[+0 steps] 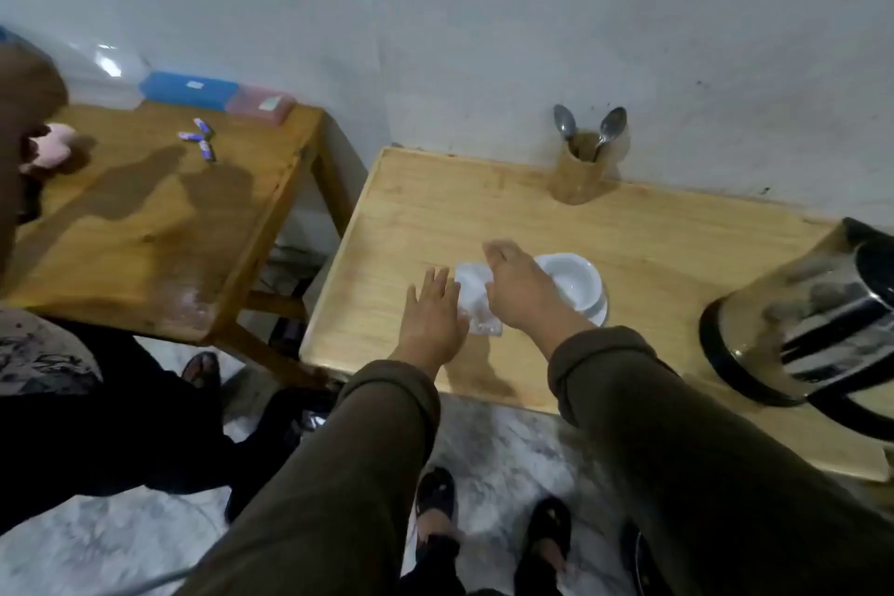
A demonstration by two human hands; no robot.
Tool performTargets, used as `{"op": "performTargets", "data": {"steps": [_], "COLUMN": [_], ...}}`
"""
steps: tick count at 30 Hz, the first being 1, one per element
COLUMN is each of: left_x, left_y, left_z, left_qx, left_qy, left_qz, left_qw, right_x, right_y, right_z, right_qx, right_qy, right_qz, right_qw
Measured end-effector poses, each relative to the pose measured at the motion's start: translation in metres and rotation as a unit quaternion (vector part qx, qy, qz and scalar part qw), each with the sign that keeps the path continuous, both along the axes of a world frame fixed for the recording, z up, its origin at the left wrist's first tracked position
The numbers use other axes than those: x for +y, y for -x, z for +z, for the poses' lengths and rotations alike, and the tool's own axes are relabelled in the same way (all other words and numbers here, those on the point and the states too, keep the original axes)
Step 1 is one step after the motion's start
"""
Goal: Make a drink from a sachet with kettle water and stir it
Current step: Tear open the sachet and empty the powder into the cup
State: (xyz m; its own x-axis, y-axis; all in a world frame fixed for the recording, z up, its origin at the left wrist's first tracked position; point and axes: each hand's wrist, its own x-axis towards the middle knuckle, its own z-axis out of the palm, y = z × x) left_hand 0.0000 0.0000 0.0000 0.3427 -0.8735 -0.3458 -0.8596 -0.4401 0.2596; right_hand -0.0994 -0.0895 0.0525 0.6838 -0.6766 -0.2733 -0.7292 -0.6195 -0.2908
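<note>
A pale, clear sachet (473,293) lies flat on the light wooden table (435,218), just left of a white cup (571,278) on its saucer. My left hand (433,317) hovers over the sachet's left edge with fingers spread. My right hand (520,286) rests on the sachet's right side, fingers curled down onto it; whether it grips the sachet is unclear. A steel kettle (817,310) with a black base and handle stands at the table's right end. Two spoons (588,128) stick up from a wooden holder (580,172) by the wall.
A second, darker wooden table (159,213) stands to the left with blue and pink boxes (191,90) and small sachets (201,138). Another person in dark clothes sits at far left (72,382). My sandalled feet (488,518) are on the marbled floor.
</note>
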Motion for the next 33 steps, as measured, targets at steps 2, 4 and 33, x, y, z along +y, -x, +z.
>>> {"op": "performTargets", "data": {"steps": [2, 4, 33], "left_x": [-0.006, -0.01, -0.054], "left_y": [-0.006, -0.011, -0.046], "left_z": [-0.01, -0.019, -0.023], "left_qx": [-0.011, -0.006, 0.268], "left_qy": [-0.015, -0.025, 0.089], "left_qz": [-0.022, -0.036, 0.207], "left_qw": [1.0, 0.999, 0.937], "right_x": [-0.009, -0.017, -0.043], "right_y": [-0.013, -0.024, -0.067], "right_z": [-0.011, -0.025, -0.055], "right_qx": [0.016, 0.045, 0.05], "right_qy": [0.008, -0.003, -0.129], "right_qz": [-0.001, -0.007, -0.15], "right_qw": [1.0, 0.999, 0.979]}}
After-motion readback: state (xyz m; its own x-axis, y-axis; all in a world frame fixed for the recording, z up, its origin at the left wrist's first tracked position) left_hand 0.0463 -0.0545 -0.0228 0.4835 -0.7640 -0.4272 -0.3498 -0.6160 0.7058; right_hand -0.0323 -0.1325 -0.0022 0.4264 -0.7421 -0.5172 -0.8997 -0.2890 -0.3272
